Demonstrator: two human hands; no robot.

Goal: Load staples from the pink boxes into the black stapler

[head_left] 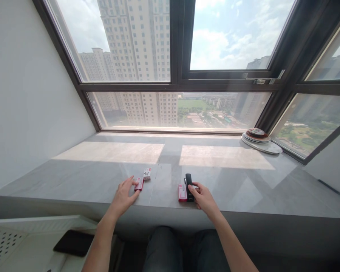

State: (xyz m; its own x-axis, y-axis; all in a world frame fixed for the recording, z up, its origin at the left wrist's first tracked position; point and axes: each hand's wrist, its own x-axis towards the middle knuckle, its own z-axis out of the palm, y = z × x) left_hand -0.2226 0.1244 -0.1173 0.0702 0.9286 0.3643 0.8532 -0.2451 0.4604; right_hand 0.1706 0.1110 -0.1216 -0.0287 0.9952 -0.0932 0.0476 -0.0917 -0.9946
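Note:
At the left of the sill, my left hand (124, 196) touches a small pink-and-white box (139, 184), its thumb by the near edge and a fingertip at the left side. Just beyond that box stands a small white box (147, 174) with a dark picture on it. My right hand (202, 197) grips a black stapler (189, 189), thumb on its face and fingers round its right side. Against the stapler's left side is another pink-and-white box (182, 193). The lettering on the boxes is too small to read.
All of this rests on a grey marble-look window sill (102, 185). Stacked plates (256, 136) sit at its far right corner, by the window frame (177, 87). Below left, a white perforated basket (14, 245) holds a dark flat object (74, 243). My knees are under the sill's front edge.

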